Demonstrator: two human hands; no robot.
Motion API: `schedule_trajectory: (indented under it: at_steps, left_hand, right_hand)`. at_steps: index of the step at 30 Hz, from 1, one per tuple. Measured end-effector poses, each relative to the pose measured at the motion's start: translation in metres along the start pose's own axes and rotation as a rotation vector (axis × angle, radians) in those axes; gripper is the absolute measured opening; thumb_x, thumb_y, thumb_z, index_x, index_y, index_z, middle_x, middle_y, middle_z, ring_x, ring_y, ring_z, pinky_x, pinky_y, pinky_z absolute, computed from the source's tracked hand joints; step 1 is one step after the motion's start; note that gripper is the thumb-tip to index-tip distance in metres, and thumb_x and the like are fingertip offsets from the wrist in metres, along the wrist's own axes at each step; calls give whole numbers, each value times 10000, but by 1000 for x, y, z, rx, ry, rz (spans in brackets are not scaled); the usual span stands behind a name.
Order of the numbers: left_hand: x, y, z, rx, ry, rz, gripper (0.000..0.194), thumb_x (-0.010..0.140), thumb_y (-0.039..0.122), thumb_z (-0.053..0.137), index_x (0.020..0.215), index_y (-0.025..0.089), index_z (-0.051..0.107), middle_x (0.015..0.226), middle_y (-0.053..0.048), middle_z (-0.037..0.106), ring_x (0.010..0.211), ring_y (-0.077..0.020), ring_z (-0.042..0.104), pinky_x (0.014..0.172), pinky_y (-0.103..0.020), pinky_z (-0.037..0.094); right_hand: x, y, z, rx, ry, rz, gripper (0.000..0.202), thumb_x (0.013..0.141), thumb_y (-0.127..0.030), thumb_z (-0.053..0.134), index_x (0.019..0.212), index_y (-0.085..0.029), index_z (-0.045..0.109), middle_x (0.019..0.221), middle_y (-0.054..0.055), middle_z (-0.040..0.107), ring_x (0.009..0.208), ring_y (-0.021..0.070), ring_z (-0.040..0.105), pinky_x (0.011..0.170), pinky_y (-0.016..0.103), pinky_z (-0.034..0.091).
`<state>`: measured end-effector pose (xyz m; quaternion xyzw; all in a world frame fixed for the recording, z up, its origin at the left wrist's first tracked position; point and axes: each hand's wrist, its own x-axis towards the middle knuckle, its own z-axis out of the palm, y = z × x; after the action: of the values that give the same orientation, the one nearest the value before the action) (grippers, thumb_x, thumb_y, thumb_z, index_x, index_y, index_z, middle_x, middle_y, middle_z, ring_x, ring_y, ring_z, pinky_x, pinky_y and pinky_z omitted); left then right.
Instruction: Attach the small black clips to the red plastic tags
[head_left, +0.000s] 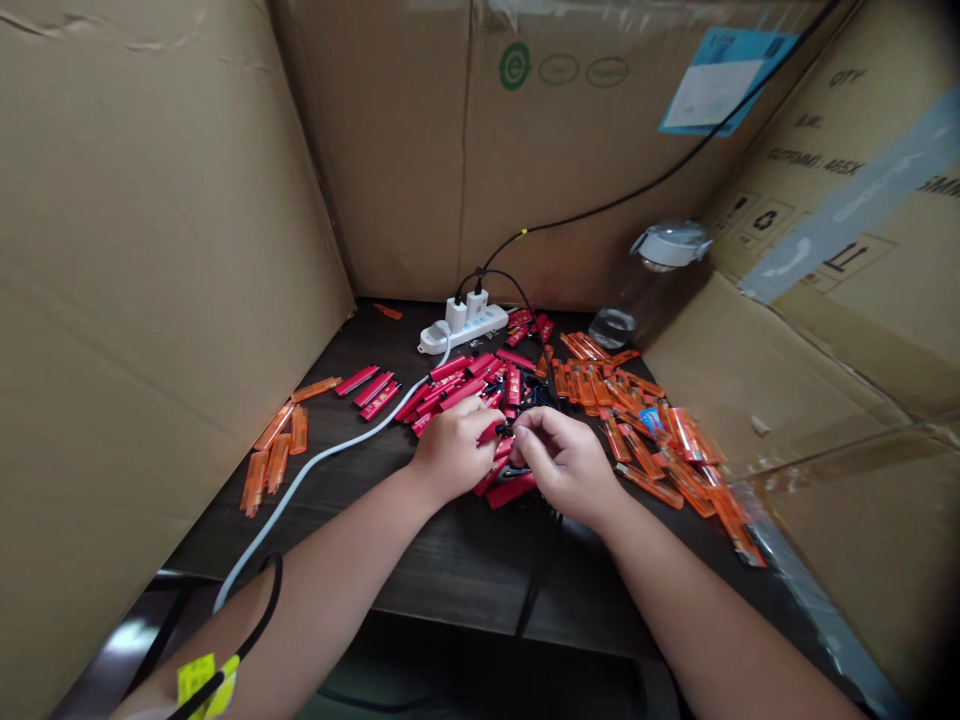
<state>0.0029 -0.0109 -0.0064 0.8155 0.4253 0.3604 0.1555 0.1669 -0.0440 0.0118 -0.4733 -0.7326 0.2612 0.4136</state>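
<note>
Left forearm [337, 570]: nearest the camera with the right forearm [697, 590]; black cable [274, 605] and yellow tag [196, 684] against it.
Left hand [457, 452]: fingers curled nearly closed, gripping a red piece [491, 431] by its dark end.
Right hand [566, 465]: fingers bent inward, tips close to the left hand's; whether they grip anything, cannot tell.
Red pieces [450, 390]: lighter-shaped, heaped beneath and beyond both hands; three apart, left of the heap.
Orange pieces [645, 450]: translucent, spread right of the heap, several more at far left.
Power strip [487, 325]: white, behind the heap, plugs inserted.
Bottle [637, 290]: clear, lidded, back right.
Tabletop [427, 570]: dark, cardboard [180, 250] on three sides.
</note>
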Motion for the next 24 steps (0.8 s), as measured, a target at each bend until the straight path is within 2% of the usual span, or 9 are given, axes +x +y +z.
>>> schedule_trajectory:
  at_steps: [7, 11, 19, 24]
  left_hand:
    - [-2, 2, -2, 134, -79, -18, 185, 763, 144, 577, 864, 208, 718, 849, -37, 644, 735, -163, 610, 601, -248, 422]
    - [-2, 4, -2, 150, -80, -28, 202, 779, 157, 560, 887, 203, 724, 865, -43, 653, 735, -172, 610, 588, -260, 410]
    - [-2, 4, 2, -84, -67, -18, 164, 781, 123, 548, 797, 153, 708, 765, -45, 604, 708, -147, 580, 624, -244, 430]
    - [0, 4, 4, -187, -53, -35, 137, 774, 98, 555, 738, 140, 681, 723, -30, 574, 669, -127, 549, 608, -232, 418]
  right_hand:
    - [1, 0, 1, -10, -21, 4, 155, 896, -263, 484, 800, -174, 567, 636, 36, 620, 563, 145, 583, 563, 263, 481]
    - [0, 2, 3, 31, 9, 22, 146, 887, -264, 509, 805, -171, 585, 626, 34, 628, 555, 147, 595, 561, 266, 492]
    - [0, 2, 7, 145, 78, 17, 125, 861, -258, 560, 803, -168, 624, 641, 38, 653, 560, 155, 621, 554, 270, 516]
    - [-1, 5, 9, 65, 136, -74, 98, 857, -214, 562, 804, -172, 634, 661, 44, 656, 568, 151, 619, 557, 267, 515]
